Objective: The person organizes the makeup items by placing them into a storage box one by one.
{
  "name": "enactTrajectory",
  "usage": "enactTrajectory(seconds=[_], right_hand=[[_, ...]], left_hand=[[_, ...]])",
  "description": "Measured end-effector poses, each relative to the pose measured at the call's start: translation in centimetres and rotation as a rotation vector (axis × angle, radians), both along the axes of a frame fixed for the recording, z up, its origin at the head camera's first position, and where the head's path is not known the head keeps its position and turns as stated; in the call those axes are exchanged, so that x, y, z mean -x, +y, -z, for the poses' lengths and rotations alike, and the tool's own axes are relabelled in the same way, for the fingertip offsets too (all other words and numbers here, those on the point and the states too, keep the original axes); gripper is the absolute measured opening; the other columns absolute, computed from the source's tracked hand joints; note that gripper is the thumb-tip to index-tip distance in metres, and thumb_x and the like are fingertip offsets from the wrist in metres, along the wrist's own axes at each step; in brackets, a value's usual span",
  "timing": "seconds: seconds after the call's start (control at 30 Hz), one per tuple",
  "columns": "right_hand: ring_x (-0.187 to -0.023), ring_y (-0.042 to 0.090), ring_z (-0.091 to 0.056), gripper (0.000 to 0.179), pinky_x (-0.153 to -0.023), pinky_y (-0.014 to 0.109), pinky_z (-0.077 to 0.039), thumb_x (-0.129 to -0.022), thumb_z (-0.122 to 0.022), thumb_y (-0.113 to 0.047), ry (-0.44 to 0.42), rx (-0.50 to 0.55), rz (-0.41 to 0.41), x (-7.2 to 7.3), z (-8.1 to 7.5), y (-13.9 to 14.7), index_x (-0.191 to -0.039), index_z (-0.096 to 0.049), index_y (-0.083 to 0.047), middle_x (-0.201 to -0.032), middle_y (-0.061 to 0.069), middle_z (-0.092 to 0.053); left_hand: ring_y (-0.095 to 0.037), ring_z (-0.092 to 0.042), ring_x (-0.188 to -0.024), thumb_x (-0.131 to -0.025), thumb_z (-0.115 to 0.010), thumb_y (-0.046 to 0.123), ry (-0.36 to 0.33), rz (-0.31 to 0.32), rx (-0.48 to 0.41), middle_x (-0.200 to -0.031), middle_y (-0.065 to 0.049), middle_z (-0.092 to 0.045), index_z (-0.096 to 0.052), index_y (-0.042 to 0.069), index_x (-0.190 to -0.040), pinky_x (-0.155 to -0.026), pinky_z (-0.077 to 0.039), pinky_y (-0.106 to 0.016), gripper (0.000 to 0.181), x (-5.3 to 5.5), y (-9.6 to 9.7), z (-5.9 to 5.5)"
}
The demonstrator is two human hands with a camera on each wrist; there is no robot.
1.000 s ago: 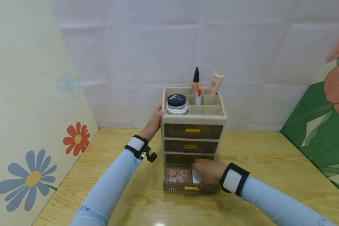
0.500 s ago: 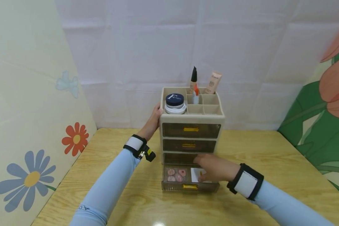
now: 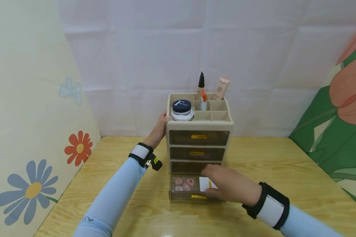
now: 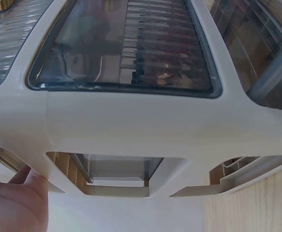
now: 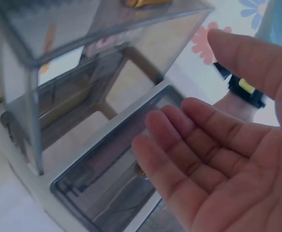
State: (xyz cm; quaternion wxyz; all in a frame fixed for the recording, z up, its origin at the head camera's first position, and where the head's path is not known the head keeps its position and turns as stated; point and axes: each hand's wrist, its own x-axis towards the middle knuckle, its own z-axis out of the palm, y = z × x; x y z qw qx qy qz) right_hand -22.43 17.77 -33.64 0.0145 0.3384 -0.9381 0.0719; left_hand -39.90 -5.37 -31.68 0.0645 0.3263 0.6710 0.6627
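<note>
A cream cosmetics organizer [image 3: 200, 125] with smoky drawers stands on the table. Its bottom drawer [image 3: 181, 196] is pulled out and holds a clear pack of round pinkish pieces [image 3: 183, 184] beside a flat white item [image 3: 204, 184] with a gold mark. At the upper left side, my left hand [image 3: 158, 131] grips the organizer; in the left wrist view its fingers are by a side cutout, partly out of frame. My right hand [image 3: 228, 184] hovers over the drawer's right part. The right wrist view shows its palm bare and its fingers loosely bent, thumb apart.
On the organizer's top sit a dark-lidded jar [image 3: 182, 106] on a white round case [image 3: 182, 116], a black-capped bottle [image 3: 201, 80], a red-and-white tube [image 3: 203, 101] and a BB cream tube [image 3: 221, 88]. A white cloth [image 3: 142, 65] hangs behind the wooden table [image 3: 255, 158].
My right hand has drawn back to the right and toward me, out of the drawer, uncovering the white item lying in it. The left hand stays at the organizer's side.
</note>
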Motion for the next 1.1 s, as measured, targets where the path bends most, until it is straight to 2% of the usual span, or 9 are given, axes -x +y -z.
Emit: enactTrajectory(seconds=[0.13, 0.27, 0.43, 0.53, 0.73, 0.83, 0.9, 1.0, 1.1], right_hand=[[-0.081, 0.013, -0.057, 0.036, -0.065, 0.028, -0.050, -0.080, -0.080, -0.019, 0.071, 0.012, -0.062, -1.0, 0.4, -0.6, -0.108, -0.062, -0.004, -0.094, 0.001, -0.058], [-0.075, 0.011, -0.053, 0.032, -0.061, 0.025, -0.047, -0.076, -0.082, -0.017, 0.235, -0.026, -0.115, -1.8, 1.2, -1.4, -0.097, -0.060, -0.007, -0.086, -0.002, -0.054], [-0.067, 0.010, -0.050, 0.031, -0.052, 0.021, -0.042, -0.070, -0.085, -0.018, 0.475, -0.069, -0.157, -2.4, 3.0, -2.3, -0.086, -0.060, -0.008, -0.080, -0.001, -0.053], [-0.062, 0.010, -0.048, 0.024, -0.047, 0.020, -0.039, -0.070, -0.082, -0.013, 0.595, -0.086, -0.169, -2.6, 4.1, -2.7, -0.082, -0.061, -0.007, -0.077, 0.000, -0.054], [-0.063, 0.012, -0.051, 0.016, -0.051, 0.022, -0.045, -0.072, -0.072, 0.000, 0.636, -0.080, -0.168, -3.0, 5.5, -3.0, -0.083, -0.063, -0.006, -0.078, 0.002, -0.058], [-0.063, 0.013, -0.050, 0.012, -0.051, 0.022, -0.045, -0.078, -0.056, 0.004, 0.655, -0.059, -0.177, -3.1, 6.0, -3.0, -0.082, -0.063, -0.005, -0.078, 0.003, -0.058], [-0.062, 0.013, -0.049, 0.025, -0.050, 0.021, -0.044, -0.086, -0.038, 0.004, 0.677, -0.046, -0.177, -3.1, 6.4, -3.0, -0.082, -0.062, -0.004, -0.078, 0.003, -0.057], [-0.061, 0.012, -0.048, 0.051, -0.049, 0.021, -0.043, -0.093, -0.012, 0.003, 0.713, -0.031, -0.175, -3.1, 6.9, -3.1, -0.081, -0.061, -0.004, -0.076, 0.004, -0.056], [-0.061, 0.013, -0.049, 0.061, -0.048, 0.021, -0.043, -0.099, -0.004, -0.001, 0.744, -0.015, -0.172, -3.1, 7.5, -3.1, -0.081, -0.062, -0.003, -0.075, 0.005, -0.055]], left_hand=[[-0.027, -0.022, -0.137, -0.101, -0.024, 0.044, -0.001, -0.002, -0.005, -0.155, -0.010, -0.016, -0.006, 0.019, -0.155, -0.109, -0.021, -0.055, 0.062, 0.1, -0.1, 0.1], [-0.024, -0.026, -0.135, -0.100, -0.027, 0.046, 0.005, -0.012, -0.014, -0.153, -0.009, -0.020, -0.009, 0.020, -0.154, -0.109, -0.023, -0.053, 0.063, 0.1, 0.0, 0.2], [-0.025, -0.028, -0.133, -0.097, -0.028, 0.044, -0.006, -0.015, -0.051, -0.150, -0.013, -0.021, -0.010, 0.013, -0.153, -0.109, -0.024, -0.050, 0.066, 0.2, 0.1, 0.4], [-0.026, -0.028, -0.132, -0.097, -0.029, 0.044, -0.005, -0.013, -0.062, -0.150, -0.014, -0.021, -0.010, 0.011, -0.153, -0.109, -0.023, -0.050, 0.068, 0.2, 0.1, 0.5], [-0.026, -0.030, -0.131, -0.097, -0.028, 0.042, 0.010, 0.001, -0.075, -0.149, -0.015, -0.022, -0.011, 0.011, -0.153, -0.107, -0.026, -0.050, 0.065, 0.2, 0.2, 0.4], [-0.026, -0.030, -0.130, -0.099, -0.027, 0.040, 0.012, 0.008, -0.078, -0.149, -0.015, -0.023, -0.012, 0.011, -0.153, -0.106, -0.027, -0.049, 0.063, 0.2, 0.2, 0.3], [-0.026, -0.030, -0.130, -0.099, -0.027, 0.039, 0.010, 0.012, -0.080, -0.149, -0.016, -0.023, -0.012, 0.011, -0.152, -0.106, -0.027, -0.049, 0.062, 0.2, 0.2, 0.3], [-0.025, -0.029, -0.130, -0.101, -0.024, 0.036, 0.006, 0.021, -0.073, -0.150, -0.017, -0.021, -0.010, 0.010, -0.152, -0.106, -0.026, -0.047, 0.060, 0.2, 0.2, 0.1], [-0.026, -0.028, -0.130, -0.101, -0.021, 0.031, 0.001, 0.033, -0.066, -0.151, -0.019, -0.018, -0.008, 0.008, -0.153, -0.106, -0.026, -0.047, 0.058, -0.1, 0.2, -0.1]])
